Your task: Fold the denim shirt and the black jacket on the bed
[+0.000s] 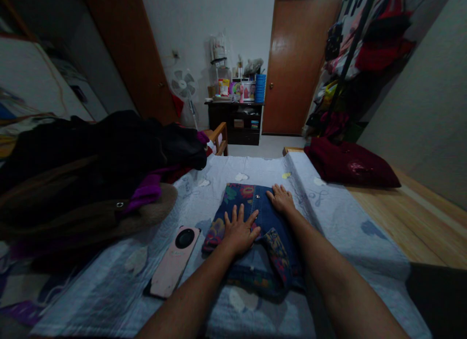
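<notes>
A folded denim jacket with floral panels and metal buttons lies on a pale blue patterned sheet. Its collar opening faces me. Flat on the jacket's left-centre part rests my left hand, fingers spread. My right hand lies on the jacket's far right edge, its fingers stretched out and apart. Neither hand grips the cloth. To the left of the jacket, a pink phone with a round black camera ring lies back side up, near my left forearm.
A big heap of dark clothes covers the left side. At the right, a folded maroon garment sits by bare wooden boards. Beyond the bed stand a wooden chair, a fan and a dark cabinet.
</notes>
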The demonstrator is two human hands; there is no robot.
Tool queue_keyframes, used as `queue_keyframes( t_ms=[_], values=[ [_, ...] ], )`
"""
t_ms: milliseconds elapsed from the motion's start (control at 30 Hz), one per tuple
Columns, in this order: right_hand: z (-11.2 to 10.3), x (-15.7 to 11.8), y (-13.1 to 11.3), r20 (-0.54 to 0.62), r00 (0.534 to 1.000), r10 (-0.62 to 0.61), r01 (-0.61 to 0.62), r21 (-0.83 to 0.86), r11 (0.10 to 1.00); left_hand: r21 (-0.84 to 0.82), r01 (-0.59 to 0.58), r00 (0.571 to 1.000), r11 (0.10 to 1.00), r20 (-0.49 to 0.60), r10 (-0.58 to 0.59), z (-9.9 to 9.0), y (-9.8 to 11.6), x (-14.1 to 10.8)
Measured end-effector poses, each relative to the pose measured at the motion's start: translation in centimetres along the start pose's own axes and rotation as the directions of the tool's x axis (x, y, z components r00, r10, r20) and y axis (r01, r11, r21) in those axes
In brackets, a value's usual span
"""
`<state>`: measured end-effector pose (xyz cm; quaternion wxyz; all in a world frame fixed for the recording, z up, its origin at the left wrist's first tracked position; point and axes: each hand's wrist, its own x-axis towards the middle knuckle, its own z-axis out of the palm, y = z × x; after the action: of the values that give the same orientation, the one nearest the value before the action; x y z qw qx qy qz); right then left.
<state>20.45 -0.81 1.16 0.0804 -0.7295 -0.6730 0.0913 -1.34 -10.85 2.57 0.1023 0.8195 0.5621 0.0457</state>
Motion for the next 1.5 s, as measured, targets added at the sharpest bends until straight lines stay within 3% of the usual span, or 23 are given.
queue_keyframes(
  t_ms=[167, 267, 400, 600, 967, 1167, 1333, 1500],
  values=[
    [-0.1, -0.6, -0.2, -0.118, 0.992, 0.040, -0.041, -0.010, 0.999, 0.008, 0.001, 1.000, 1.000, 0.015, -0.001, -0.3, 0.2, -0.1],
    [0.1, -2.1, -0.7, -0.179, 0.981, -0.080, 0.071, -0.056, 0.996, 0.018, 0.005, 1.000, 1.000, 0.013, -0.005, -0.4, 0.3, -0.2],
    [0.3, -4.8, -1.1, -0.076, 0.971, -0.227, 0.224, -0.046, 0.973, 0.015, 0.005, 1.000, 1.000, 0.012, -0.006, -0.3, 0.2, -0.1],
    [0.2, -8.7, -1.4, 0.046, 0.969, -0.244, 0.246, -0.049, 0.968, 0.009, 0.003, 1.000, 1.000, 0.024, -0.003, -0.2, 0.1, 0.0],
    [0.3, -14.5, 0.2, 0.080, 0.941, -0.329, 0.332, -0.024, 0.943, 0.019, 0.021, 0.998, 1.000, 0.063, -0.022, -0.6, 0.3, 0.0],
    [-0.4, -17.6, 0.1, 0.085, 0.952, -0.295, 0.297, -0.010, 0.955, 0.043, 0.032, 0.998, 0.999, 0.059, -0.035, -0.6, 0.5, 0.0],
    [-0.6, -18.6, 0.5, 0.084, 0.957, -0.277, 0.266, 0.126, 0.956, 0.028, 0.017, 0.998, 0.999, 0.058, -0.018, -0.7, 0.4, 0.0],
    [-2.8, -18.6, 2.2, 0.064, 0.972, -0.224, 0.168, 0.475, 0.864, 0.037, 0.018, 0.997, 0.999, 0.070, -0.021, -0.9, 0.5, -0.1]
  ],
)
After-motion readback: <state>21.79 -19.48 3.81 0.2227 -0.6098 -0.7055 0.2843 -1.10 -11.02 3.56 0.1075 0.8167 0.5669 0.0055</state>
